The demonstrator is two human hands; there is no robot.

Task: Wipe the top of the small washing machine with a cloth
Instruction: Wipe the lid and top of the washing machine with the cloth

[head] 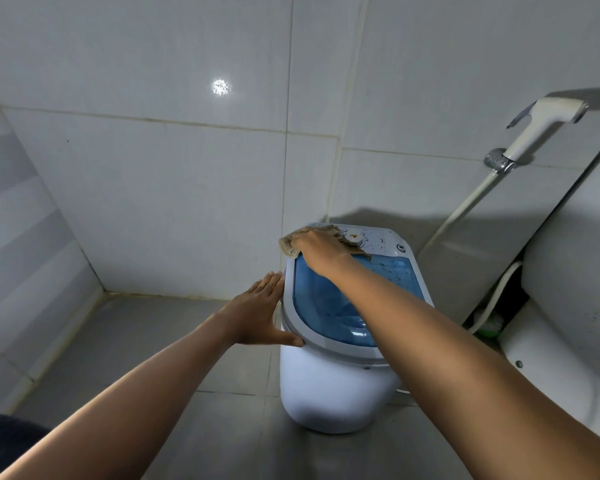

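Observation:
A small white washing machine (329,386) with a see-through blue lid (329,306) stands on the grey floor. At its far end is a speckled control panel with a round dial (353,236). My right hand (321,249) presses a beige cloth (289,244) flat on the panel's far left corner, partly over the lid. Fingers straight and together, my left hand (258,311) rests against the left rim of the machine, thumb on the grey lid frame.
Tiled walls close in behind and at the left. A white toilet (575,292) stands at the right, close to the machine. A bidet sprayer (541,129) hangs on the wall above, its hose running down behind the machine.

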